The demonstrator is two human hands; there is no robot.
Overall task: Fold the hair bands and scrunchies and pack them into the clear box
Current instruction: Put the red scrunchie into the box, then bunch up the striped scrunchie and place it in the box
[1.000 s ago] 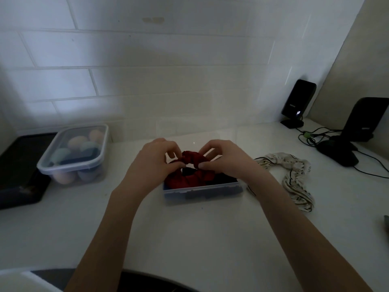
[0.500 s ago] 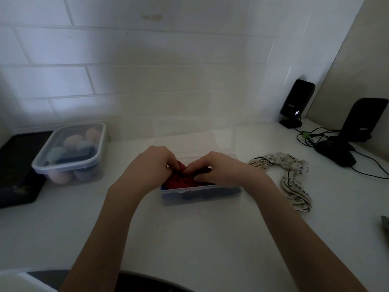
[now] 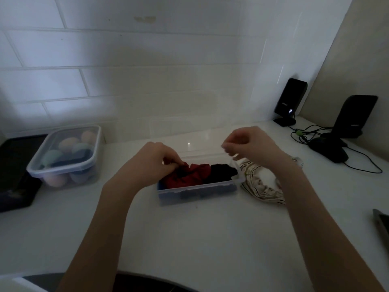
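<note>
The clear box (image 3: 197, 192) lies on the white counter in front of me, its transparent lid standing open behind it. A red scrunchie (image 3: 189, 175) fills the left part of the box and a black one (image 3: 223, 172) lies at the right end. My left hand (image 3: 156, 160) presses its fingertips on the left end of the red scrunchie. My right hand (image 3: 250, 144) hovers above the box's right end, fingers loosely curled with nothing in them. A cream striped hair band (image 3: 261, 184) lies on the counter right of the box, partly under my right forearm.
A lidded plastic container (image 3: 67, 157) with pastel sponges stands at the left, beside a dark tray (image 3: 16, 175). Two black speakers (image 3: 290, 102) (image 3: 355, 116), a mouse (image 3: 328, 151) and cables sit at the back right. A dark object (image 3: 382, 225) pokes in at the right edge.
Both hands had pushed the red scrunchie down into the box. My right hand has since let go and lifted up to the right, while the left hand stays on the scrunchie.
</note>
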